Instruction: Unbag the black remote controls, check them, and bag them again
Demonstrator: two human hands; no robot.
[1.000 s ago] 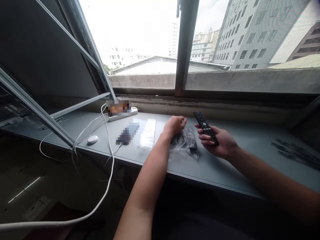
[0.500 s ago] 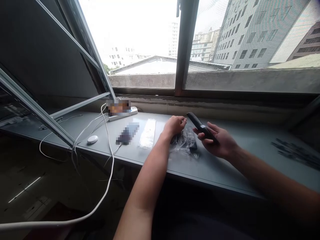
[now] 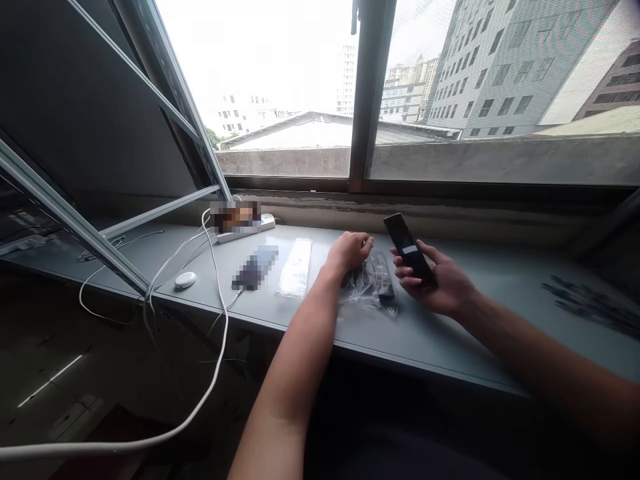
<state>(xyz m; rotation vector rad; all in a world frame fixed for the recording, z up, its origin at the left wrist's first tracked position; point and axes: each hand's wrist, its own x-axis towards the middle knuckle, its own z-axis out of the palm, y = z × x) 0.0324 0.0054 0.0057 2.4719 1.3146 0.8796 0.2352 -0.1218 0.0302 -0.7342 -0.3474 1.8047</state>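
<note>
My right hand (image 3: 440, 283) is closed around a black phone-like slab (image 3: 413, 253) with a small pale label across its face. The slab is held up at a tilt above the table, its flat face turned toward me. My left hand (image 3: 349, 250) lies at the back of a crumpled clear plastic bag (image 3: 367, 283), its fingers curled in. Whatever those fingers may hold is hidden. Dark pieces show through the bag, which lies between my two hands.
Left of the bag lie a clear-and-white plastic sleeve (image 3: 296, 268) and a blurred-out phone-like device (image 3: 255, 268) on a cable. A white round puck (image 3: 185, 280), a power strip (image 3: 247, 229) and a looping white cable (image 3: 223, 327) are further left. Dark strips (image 3: 595, 307) lie at right.
My right hand has turned the black slab, so that its wide face now shows instead of its narrow edge. My left hand and the bag have stayed put.
</note>
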